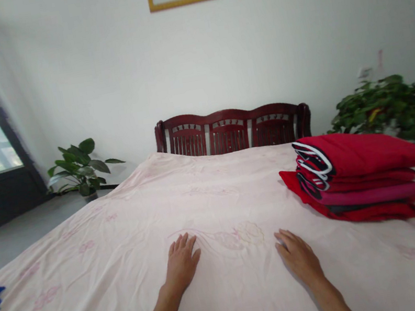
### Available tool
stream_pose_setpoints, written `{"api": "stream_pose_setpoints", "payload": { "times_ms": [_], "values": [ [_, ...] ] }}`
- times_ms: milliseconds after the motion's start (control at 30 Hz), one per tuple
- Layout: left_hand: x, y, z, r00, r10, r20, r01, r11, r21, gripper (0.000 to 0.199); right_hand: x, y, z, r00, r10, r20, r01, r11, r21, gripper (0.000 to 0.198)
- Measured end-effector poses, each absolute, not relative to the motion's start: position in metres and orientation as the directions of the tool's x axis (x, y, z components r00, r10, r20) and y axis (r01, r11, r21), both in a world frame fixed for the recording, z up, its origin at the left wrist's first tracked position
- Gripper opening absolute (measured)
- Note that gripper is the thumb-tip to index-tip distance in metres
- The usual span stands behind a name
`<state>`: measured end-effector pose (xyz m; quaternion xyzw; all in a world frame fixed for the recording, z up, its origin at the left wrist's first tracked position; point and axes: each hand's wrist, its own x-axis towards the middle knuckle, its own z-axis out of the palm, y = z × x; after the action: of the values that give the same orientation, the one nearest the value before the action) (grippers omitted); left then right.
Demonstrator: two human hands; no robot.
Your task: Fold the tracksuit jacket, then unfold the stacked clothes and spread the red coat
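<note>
The pale pink cloth (233, 289) lies under and around your hands, covering the broad surface in front of you. It is thin and softly creased, with long wrinkles running down its left side, faint pink flowers scattered over it and an outlined blossom between your hands. Your left hand (183, 262) is palm down on it, fingers slightly spread and loose; your right hand (298, 257) is palm down too, fingers nearly straight and close together, though you cannot tell whether all of them touch.

The far edge runs in front of the dark red wooden bench (226, 113); the left edge slants past the potted plant (84, 168). You have open cloth between your hands and ahead of them. To the right, the folded red stack (370, 152) narrows your room.
</note>
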<state>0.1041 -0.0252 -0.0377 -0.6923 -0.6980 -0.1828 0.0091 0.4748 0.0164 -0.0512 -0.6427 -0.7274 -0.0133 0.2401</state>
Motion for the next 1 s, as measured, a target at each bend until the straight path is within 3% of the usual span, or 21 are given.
{"api": "stream_pose_setpoints", "payload": {
  "times_ms": [1000],
  "values": [
    [0.1003,-0.0196,-0.0403,-0.049,0.956,0.290,0.970,-0.024,0.242,0.044,0.4752,0.0103,-0.0524,-0.036,0.931,0.364,0.920,0.173,-0.352,0.045]
  ]
}}
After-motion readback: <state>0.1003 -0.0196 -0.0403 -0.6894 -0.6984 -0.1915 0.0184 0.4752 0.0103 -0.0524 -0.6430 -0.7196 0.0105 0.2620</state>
